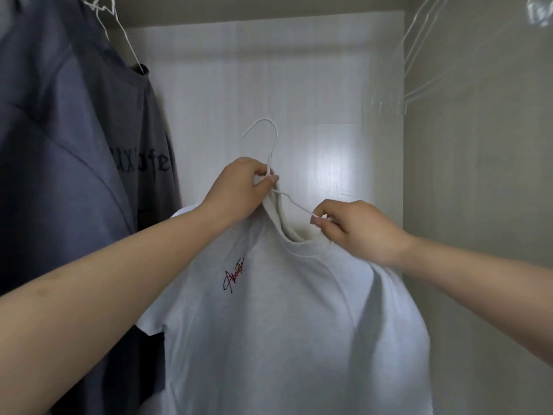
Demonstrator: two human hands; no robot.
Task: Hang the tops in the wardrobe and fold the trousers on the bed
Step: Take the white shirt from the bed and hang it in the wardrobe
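Left hand [239,187]: raised in front of the wardrobe, fingers curled tight round the neck of the white hanger [270,163] just below its hook, with a bunch of the shirt's collar caught in the same grip.
Right hand [353,229]: lower and to the right, thumb and fingertips pinching the hanger's sloping wire arm where it runs into the neck opening; the other fingers are curled over the collar edge.
White hanger: thin wire, hook up and free, not on any rail; one arm shows between the two hands, the rest is hidden inside the shirt.
White T-shirt [284,324]: the task's top, held up in mid-air by both hands in the middle of the view, front towards the camera, a small red and black script mark on the chest; its body hangs down past the bottom edge.
Grey T-shirt [74,145]: already hanging at the left on its own white wire hanger, dark lettering across it, just beside the left forearm.
Spare hangers [419,70]: several pale wire ones hang together at the upper right, well apart from the hands.
Wardrobe back panel [299,100]: glossy white, behind the held shirt, with a bright reflection.
Side wall [478,175]: plain beige, on the right.
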